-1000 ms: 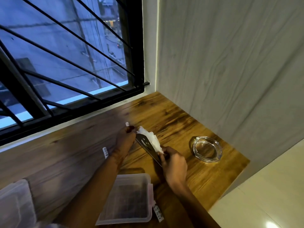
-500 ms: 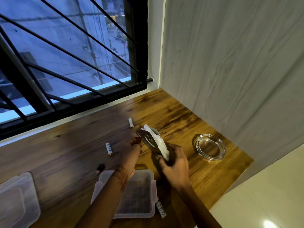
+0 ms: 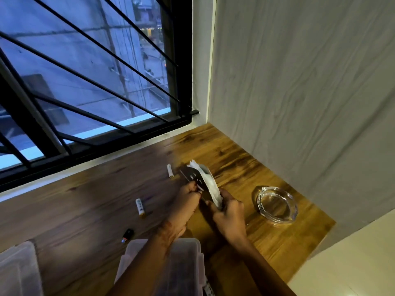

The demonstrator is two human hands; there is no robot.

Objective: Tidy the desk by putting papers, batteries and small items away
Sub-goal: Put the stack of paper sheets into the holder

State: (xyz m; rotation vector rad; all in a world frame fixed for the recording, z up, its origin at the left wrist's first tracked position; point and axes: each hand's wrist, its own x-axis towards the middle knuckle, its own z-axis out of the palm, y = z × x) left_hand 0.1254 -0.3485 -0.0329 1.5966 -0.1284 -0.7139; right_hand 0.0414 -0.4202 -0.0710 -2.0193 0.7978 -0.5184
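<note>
Both hands grip one bundle above the wooden desk (image 3: 245, 167): the left hand (image 3: 188, 197) pinches the near edge of a dark printed packet (image 3: 193, 175), and the right hand (image 3: 229, 210) clasps the white crumpled paper (image 3: 210, 184) lying against it. Their fingertips are hidden behind the bundle. Two white batteries (image 3: 170, 170) (image 3: 140, 207) lie on the desk to the left, with a small dark item (image 3: 127, 233) too blurred to identify. A clear plastic box (image 3: 192, 253) sits half covered by the forearms, and a glass ashtray (image 3: 276, 207) stands to the right.
</note>
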